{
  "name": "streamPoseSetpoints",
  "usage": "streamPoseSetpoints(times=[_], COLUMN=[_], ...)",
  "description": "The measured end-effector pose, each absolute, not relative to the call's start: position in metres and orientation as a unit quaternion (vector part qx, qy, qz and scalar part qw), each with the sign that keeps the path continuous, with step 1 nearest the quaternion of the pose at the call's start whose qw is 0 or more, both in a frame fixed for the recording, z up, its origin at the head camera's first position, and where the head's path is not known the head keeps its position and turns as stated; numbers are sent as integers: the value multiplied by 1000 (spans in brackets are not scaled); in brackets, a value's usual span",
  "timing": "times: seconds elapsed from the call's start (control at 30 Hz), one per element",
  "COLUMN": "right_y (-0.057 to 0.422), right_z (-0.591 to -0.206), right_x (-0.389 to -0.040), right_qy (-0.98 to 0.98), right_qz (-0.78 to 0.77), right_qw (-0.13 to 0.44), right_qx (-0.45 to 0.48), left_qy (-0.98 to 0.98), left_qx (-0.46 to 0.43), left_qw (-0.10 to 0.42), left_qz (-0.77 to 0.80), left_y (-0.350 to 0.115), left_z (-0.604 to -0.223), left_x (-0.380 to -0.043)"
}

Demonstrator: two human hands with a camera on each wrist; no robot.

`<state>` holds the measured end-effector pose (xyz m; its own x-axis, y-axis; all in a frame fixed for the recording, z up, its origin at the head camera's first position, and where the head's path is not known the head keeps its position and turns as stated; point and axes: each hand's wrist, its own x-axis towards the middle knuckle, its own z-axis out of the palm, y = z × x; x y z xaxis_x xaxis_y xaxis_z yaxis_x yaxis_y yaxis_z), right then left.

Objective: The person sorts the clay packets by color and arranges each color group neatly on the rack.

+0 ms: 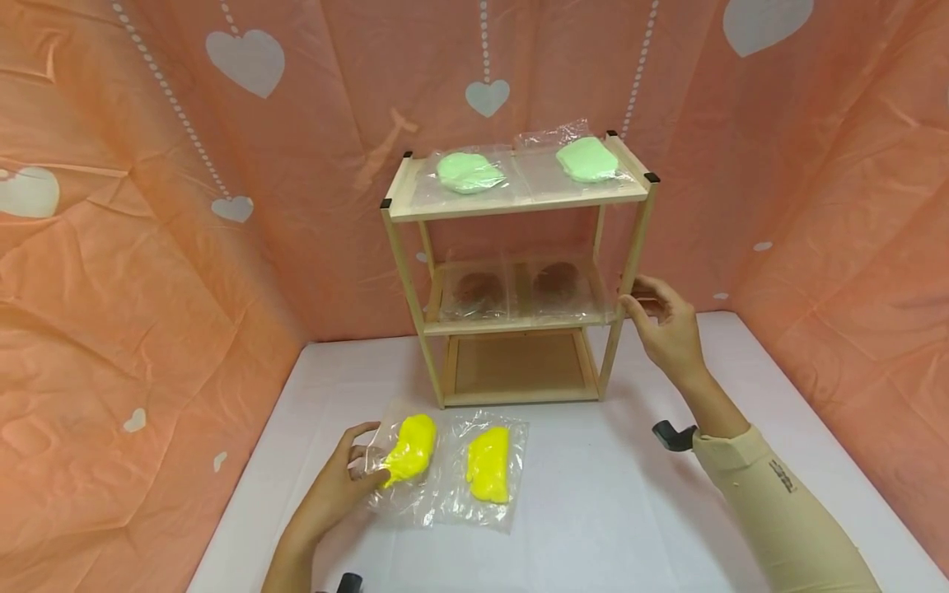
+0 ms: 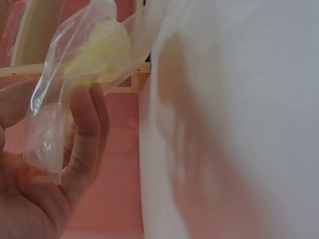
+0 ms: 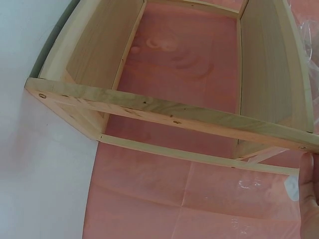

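Observation:
In the head view my left hand pinches the edge of a clear plastic bag holding a lump of yellow clay-like dough. The left wrist view shows the bag between thumb and fingers, lifted off the table. A second clear bag with a flat yellow lump is beside it on the right. My right hand holds the right front post of a three-tier wooden shelf, thumb and fingertips at the post by the middle tier. Only a sliver of that hand shows in the right wrist view.
Two bagged pale green lumps lie on the top tier. Two bagged dark brown lumps sit on the middle one. The bottom tier is a bare wooden panel. Orange cloth with hearts surrounds the white table on three sides.

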<state>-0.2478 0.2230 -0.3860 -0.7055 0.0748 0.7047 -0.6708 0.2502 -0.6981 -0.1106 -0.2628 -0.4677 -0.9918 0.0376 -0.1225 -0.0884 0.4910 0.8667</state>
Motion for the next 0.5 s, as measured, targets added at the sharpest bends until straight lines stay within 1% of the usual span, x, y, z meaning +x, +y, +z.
streamPoseSetpoints(times=[0.23,0.5], right_y=[222,222], right_z=[-385,-385], right_x=[-247,-248], right_qy=[-719,-719], right_qz=[579,578], right_qw=[324,324], right_qx=[207,209], left_qy=[827,818], left_qx=[9,10], left_qw=[67,73], left_qz=[558,571], left_y=[-264,-261], left_z=[-457,-446], left_x=[-110,-110])
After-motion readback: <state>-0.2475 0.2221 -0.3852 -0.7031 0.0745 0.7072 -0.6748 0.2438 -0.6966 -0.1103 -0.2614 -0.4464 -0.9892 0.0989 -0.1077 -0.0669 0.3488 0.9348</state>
